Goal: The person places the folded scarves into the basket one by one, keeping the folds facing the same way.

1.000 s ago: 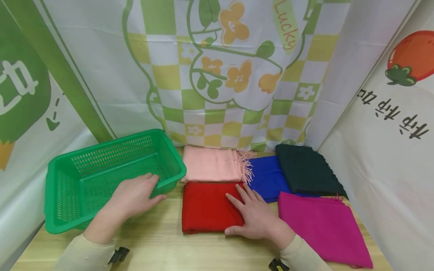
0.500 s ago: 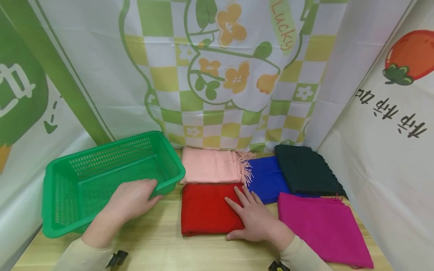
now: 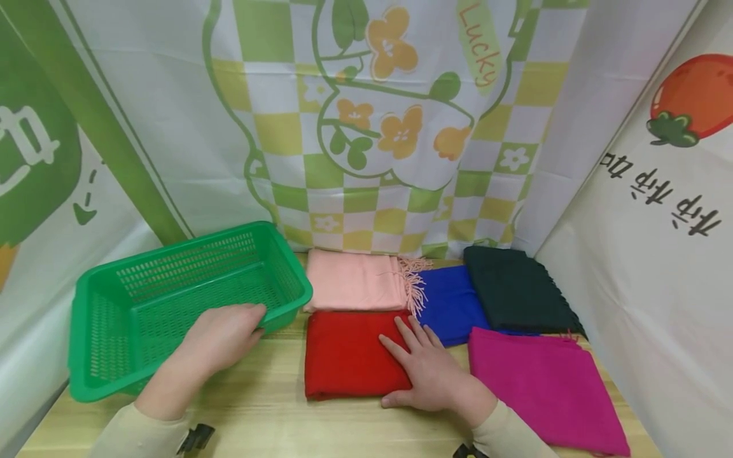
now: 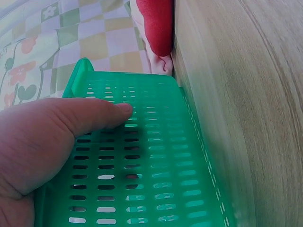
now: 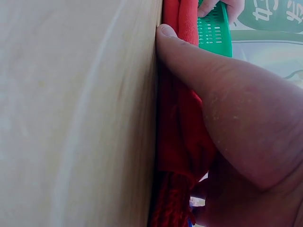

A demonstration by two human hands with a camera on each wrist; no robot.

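Note:
At the left of the head view, my left hand [image 3: 220, 337] grips the near long side of a green plastic basket [image 3: 86, 331]. Its fingers go over the rim and are hidden inside; the left wrist view shows the thumb [image 4: 102, 113] flat on the slotted outer wall. A folded red scarf [image 3: 349, 356] lies on the table, right of the basket. Spread over its right edge is my right hand [image 3: 432, 372], fingers fairly straight. In the right wrist view the thumb [image 5: 184, 52] lies along the scarf's near edge, close to the tabletop, and red fringe [image 5: 170, 201] hangs below.
Behind the red scarf lies a folded pink fringed scarf [image 3: 355, 280]. A blue cloth [image 3: 449, 305] sits right of it, partly under a dark green one [image 3: 518, 289]. A magenta cloth [image 3: 550, 388] lies front right. Printed curtains [image 3: 401, 210] enclose the wooden table [image 3: 275, 420].
My left thumb has drawn in from sticking out to lying against the basket's outer wall. The right hand stays spread on the red scarf. The head view has shifted slightly.

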